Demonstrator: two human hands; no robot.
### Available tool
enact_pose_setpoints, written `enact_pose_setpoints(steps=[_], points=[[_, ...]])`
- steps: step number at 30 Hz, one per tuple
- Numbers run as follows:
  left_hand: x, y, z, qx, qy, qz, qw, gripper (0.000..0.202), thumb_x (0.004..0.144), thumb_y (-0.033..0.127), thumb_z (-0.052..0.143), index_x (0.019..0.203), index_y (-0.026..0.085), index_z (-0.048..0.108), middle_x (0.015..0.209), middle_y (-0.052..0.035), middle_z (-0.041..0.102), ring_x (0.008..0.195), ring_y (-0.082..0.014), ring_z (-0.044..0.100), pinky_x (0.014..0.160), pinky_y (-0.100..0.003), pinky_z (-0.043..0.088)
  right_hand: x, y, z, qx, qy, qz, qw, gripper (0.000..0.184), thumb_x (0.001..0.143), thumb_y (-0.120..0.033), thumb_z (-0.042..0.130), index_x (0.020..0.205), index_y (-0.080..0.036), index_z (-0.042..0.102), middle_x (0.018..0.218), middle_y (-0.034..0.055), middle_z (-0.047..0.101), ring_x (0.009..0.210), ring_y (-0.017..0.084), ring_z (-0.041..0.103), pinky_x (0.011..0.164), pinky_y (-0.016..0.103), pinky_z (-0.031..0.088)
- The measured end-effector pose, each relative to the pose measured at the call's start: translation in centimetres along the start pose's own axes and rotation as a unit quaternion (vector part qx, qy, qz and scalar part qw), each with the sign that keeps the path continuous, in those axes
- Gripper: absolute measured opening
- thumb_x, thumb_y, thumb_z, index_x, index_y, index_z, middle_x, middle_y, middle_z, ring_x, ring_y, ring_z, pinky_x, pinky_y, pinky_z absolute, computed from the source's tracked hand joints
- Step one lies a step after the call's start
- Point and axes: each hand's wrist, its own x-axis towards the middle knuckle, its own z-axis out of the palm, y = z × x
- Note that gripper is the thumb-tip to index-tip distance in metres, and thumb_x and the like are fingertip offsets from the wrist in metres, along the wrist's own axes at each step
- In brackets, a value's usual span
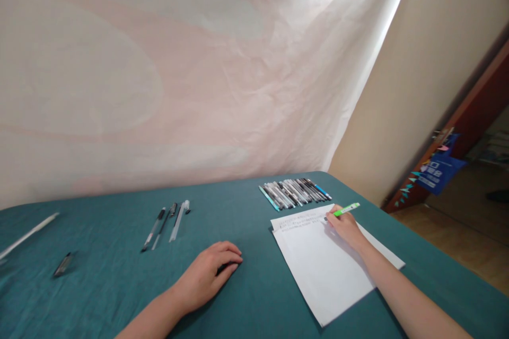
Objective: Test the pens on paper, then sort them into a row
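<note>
My right hand [347,226] grips a green pen [347,210], its tip touching the top of a white sheet of paper [322,265] that bears a few lines of faint writing. My left hand [210,273] rests palm down on the teal tablecloth [119,286], fingers curled over something dark I cannot make out. A row of several pens [295,193] lies side by side just beyond the paper.
Three pens [167,225] lie left of centre. A small dark cap or clip [63,265] and a white stick [29,234] lie at far left. A pale cloth backdrop hangs behind; the table's edge and a doorway with a blue poster [437,172] are on the right.
</note>
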Motion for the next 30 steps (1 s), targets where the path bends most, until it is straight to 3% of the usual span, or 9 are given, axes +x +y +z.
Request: enact_pose_setpoints(steps=[17, 23, 27, 30], points=[[0.0, -0.2, 0.1, 0.001, 0.002, 0.002, 1.0, 0.025, 0.086, 0.026, 0.039, 0.098, 0.024, 0.06, 0.102, -0.0035, 0.057, 0.093, -0.0134, 0.052, 0.085, -0.026, 0.04, 0.2, 0.3, 0.2, 0.102, 0.017, 0.032, 0.994, 0.022, 0.071, -0.035, 0.05, 0.056, -0.019, 0.045, 0.042, -0.0054, 0.044, 0.038, 0.008, 0.038, 0.04, 0.02, 0.03], [-0.1, 0.0, -0.1, 0.001, -0.001, -0.009, 1.0, 0.024, 0.085, 0.025, 0.04, 0.097, 0.024, 0.06, 0.102, -0.0025, 0.057, 0.093, -0.0127, 0.052, 0.085, -0.025, 0.039, 0.0, -0.3, 0.1, 0.125, 0.007, 0.025, 0.992, 0.028, 0.077, -0.045, 0.045, 0.078, -0.018, 0.053, 0.05, -0.003, 0.05, 0.042, 0.01, 0.042, 0.042, 0.022, 0.034], [-0.2, 0.3, -0.2, -0.005, 0.002, -0.014, 1.0, 0.023, 0.084, 0.024, 0.041, 0.096, 0.024, 0.061, 0.101, -0.0027, 0.057, 0.093, -0.0129, 0.052, 0.085, -0.025, 0.039, -0.5, -1.2, 0.1, 0.063, 0.003, -0.043, 0.997, 0.031, 0.079, -0.039, 0.042, 0.097, -0.017, 0.055, 0.059, 0.0, 0.054, 0.053, 0.014, 0.05, 0.052, 0.024, 0.04], [-0.3, 0.5, -0.4, -0.01, 0.007, -0.015, 1.0, 0.023, 0.084, 0.023, 0.041, 0.095, 0.023, 0.061, 0.1, -0.0029, 0.057, 0.092, -0.0132, 0.052, 0.085, -0.025, 0.039, -1.1, -2.2, 0.3, -0.025, -0.04, -0.135, 0.99, 0.039, 0.075, -0.025, 0.044, 0.113, -0.018, 0.049, 0.086, 0.0058, 0.06, 0.077, 0.018, 0.056, 0.067, 0.028, 0.044]])
